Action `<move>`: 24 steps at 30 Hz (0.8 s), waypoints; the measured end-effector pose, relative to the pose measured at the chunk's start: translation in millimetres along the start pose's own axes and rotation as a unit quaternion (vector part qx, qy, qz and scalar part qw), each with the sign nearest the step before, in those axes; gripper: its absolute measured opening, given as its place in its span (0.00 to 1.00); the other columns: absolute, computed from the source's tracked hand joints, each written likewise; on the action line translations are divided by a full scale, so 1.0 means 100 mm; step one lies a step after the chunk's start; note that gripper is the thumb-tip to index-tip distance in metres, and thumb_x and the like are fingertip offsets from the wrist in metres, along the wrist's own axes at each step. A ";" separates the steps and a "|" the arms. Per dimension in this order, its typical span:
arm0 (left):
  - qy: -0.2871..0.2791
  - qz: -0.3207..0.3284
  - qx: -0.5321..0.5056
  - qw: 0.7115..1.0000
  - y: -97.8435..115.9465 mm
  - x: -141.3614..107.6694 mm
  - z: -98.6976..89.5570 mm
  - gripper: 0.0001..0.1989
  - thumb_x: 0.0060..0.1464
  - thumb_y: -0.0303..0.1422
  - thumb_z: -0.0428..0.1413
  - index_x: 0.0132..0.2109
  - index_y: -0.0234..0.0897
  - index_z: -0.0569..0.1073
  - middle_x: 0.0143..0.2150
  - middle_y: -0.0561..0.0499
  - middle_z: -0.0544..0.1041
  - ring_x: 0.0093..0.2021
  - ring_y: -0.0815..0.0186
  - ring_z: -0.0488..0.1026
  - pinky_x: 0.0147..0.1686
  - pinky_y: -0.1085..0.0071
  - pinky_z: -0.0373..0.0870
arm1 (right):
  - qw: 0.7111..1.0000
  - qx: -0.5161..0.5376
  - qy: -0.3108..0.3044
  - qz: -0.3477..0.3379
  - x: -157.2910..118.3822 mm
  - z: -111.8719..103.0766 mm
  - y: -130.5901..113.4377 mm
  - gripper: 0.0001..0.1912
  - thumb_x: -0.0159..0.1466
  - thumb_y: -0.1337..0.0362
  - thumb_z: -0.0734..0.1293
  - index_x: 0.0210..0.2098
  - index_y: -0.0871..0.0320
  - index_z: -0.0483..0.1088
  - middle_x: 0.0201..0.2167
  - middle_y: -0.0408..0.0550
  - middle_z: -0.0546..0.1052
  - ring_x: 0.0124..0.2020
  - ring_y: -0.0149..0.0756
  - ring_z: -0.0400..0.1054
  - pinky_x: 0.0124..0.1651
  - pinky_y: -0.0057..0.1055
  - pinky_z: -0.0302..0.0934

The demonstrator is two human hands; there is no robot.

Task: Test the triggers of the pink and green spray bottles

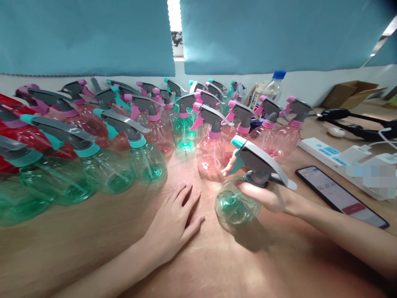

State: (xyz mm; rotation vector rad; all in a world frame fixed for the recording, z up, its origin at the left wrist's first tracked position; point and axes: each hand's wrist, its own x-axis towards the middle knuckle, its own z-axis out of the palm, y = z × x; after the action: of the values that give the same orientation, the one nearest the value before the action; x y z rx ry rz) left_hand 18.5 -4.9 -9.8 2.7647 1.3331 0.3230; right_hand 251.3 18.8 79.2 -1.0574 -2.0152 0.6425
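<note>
My right hand (pixel 266 194) is wrapped round the neck of a clear green spray bottle (pixel 237 205) with a grey and teal trigger head. The bottle leans slightly, close to the tabletop. Flat on the table (pixel 182 269), my left hand (pixel 175 215) rests with its fingers apart, holding nothing. Just beyond it stands a green spray bottle (pixel 148 161) with a teal collar. A pink spray bottle (pixel 211 155) stands behind the held one, near my right fingertips, which it and the trigger partly hide.
Several green and pink spray bottles stand at the left and back. At the right lie a phone (pixel 341 194), a white power strip (pixel 322 151), a black headset (pixel 356 128) and an open cardboard box (pixel 344 95). A blue-capped bottle (pixel 274 87) stands behind.
</note>
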 end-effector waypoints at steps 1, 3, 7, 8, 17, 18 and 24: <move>-0.002 -0.002 0.001 1.000 0.00 0.00 0.00 0.26 0.64 0.43 0.47 0.63 0.33 0.62 0.65 0.36 0.60 0.65 0.48 0.54 0.60 0.48 0.58 | 1.000 0.006 -0.010 0.004 0.00 0.00 0.01 0.06 0.51 0.65 0.59 0.19 0.53 0.58 0.15 0.42 0.65 0.18 0.35 0.63 0.19 0.32 0.63; -0.008 -0.005 0.000 1.000 0.01 0.01 -0.02 0.26 0.64 0.43 0.48 0.63 0.33 0.62 0.65 0.36 0.60 0.65 0.48 0.55 0.60 0.48 0.58 | 1.000 0.017 -0.019 0.009 0.00 -0.01 0.01 0.07 0.51 0.66 0.59 0.18 0.53 0.57 0.16 0.43 0.66 0.18 0.35 0.64 0.19 0.33 0.64; -0.008 -0.006 -0.008 1.000 0.02 0.01 -0.03 0.26 0.64 0.43 0.48 0.63 0.32 0.62 0.65 0.36 0.60 0.65 0.47 0.55 0.60 0.47 0.57 | 0.999 0.041 -0.008 -0.016 0.04 -0.02 -0.02 0.04 0.50 0.67 0.60 0.21 0.53 0.63 0.19 0.43 0.70 0.23 0.38 0.70 0.28 0.37 0.71; -0.009 -0.006 -0.008 1.000 0.02 0.01 -0.03 0.26 0.64 0.43 0.47 0.63 0.32 0.62 0.65 0.36 0.60 0.65 0.47 0.54 0.60 0.47 0.58 | 0.998 0.056 -0.009 -0.024 0.04 -0.02 -0.02 0.05 0.49 0.68 0.60 0.24 0.52 0.66 0.21 0.44 0.73 0.26 0.40 0.72 0.32 0.38 0.72; -0.009 -0.005 0.000 1.000 0.01 0.01 -0.02 0.26 0.64 0.43 0.47 0.64 0.34 0.61 0.66 0.37 0.59 0.65 0.48 0.54 0.60 0.48 0.58 | 0.986 0.167 0.004 -0.024 -0.05 0.06 0.15 0.22 0.51 0.72 0.62 0.45 0.54 0.67 0.45 0.53 0.76 0.43 0.44 0.75 0.41 0.38 0.74; -0.010 -0.005 -0.001 1.000 0.01 0.01 -0.02 0.26 0.64 0.43 0.48 0.64 0.34 0.61 0.66 0.37 0.59 0.65 0.48 0.54 0.60 0.48 0.57 | 0.985 0.173 0.002 -0.024 -0.05 0.06 0.16 0.23 0.50 0.72 0.61 0.46 0.54 0.66 0.46 0.54 0.75 0.43 0.44 0.75 0.40 0.37 0.74; 0.001 -0.003 -0.005 1.000 0.00 -0.01 0.00 0.26 0.64 0.43 0.47 0.64 0.35 0.61 0.66 0.38 0.59 0.65 0.48 0.54 0.59 0.48 0.58 | 0.987 0.159 -0.019 -0.013 0.00 0.02 0.09 0.22 0.49 0.71 0.61 0.45 0.54 0.64 0.47 0.55 0.75 0.44 0.46 0.75 0.44 0.39 0.74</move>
State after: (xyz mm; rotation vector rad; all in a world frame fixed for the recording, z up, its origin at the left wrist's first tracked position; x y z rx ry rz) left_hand 18.0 -5.2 -9.6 2.7529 1.3347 0.3308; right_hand 253.8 23.3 71.9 -0.8317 -1.8762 0.9409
